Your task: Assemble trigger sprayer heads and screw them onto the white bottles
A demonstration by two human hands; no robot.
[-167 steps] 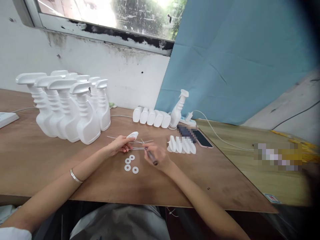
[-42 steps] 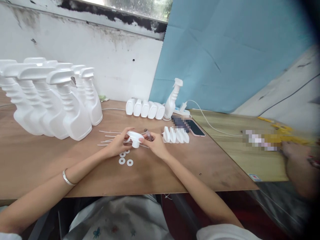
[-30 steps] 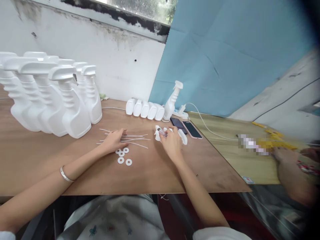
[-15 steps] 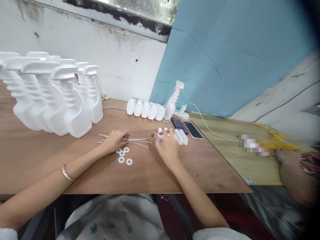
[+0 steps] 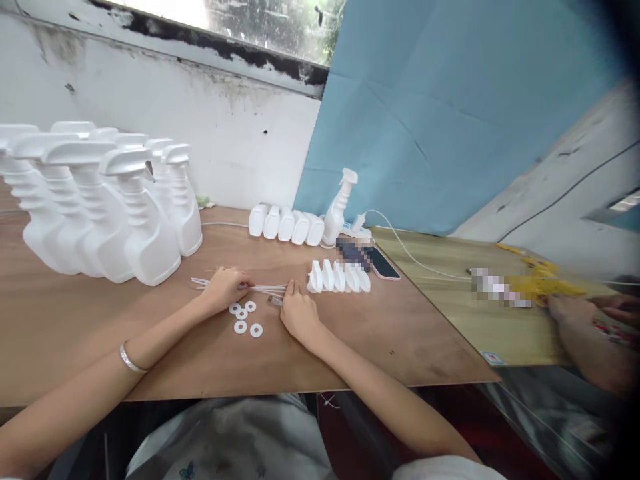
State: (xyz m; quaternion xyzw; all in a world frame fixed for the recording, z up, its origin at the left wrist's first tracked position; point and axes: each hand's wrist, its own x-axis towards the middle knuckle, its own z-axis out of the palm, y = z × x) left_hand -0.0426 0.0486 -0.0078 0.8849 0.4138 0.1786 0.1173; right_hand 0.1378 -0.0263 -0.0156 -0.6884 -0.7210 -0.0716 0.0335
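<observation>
Curling over some thin white sticks (image 5: 269, 288), the fingers of the left hand (image 5: 227, 290) are bent; from where I stand, I cannot tell if they pinch. The right hand (image 5: 300, 315) has its fingers close together, pointing to 12 o'clock, by the other end of the sticks. A small grey tool (image 5: 275, 301) pokes out at that hand's 10 o'clock, but its grip is hidden. Five flat white rings (image 5: 245, 315) lie at the left hand's 5 o'clock, two apart from the rest. A row of white spray tops (image 5: 340, 279) sits at the right hand's 2 o'clock, with a pink-edged phone (image 5: 384, 263) past it. One white spray bottle (image 5: 335, 220) stands at 1 o'clock. A big bunch of white bottles (image 5: 107, 220) fills the worktop (image 5: 330, 353) at the left hand's 10 o'clock. Far off at 3 o'clock, another person's hand (image 5: 573, 317) looks blurry.
</observation>
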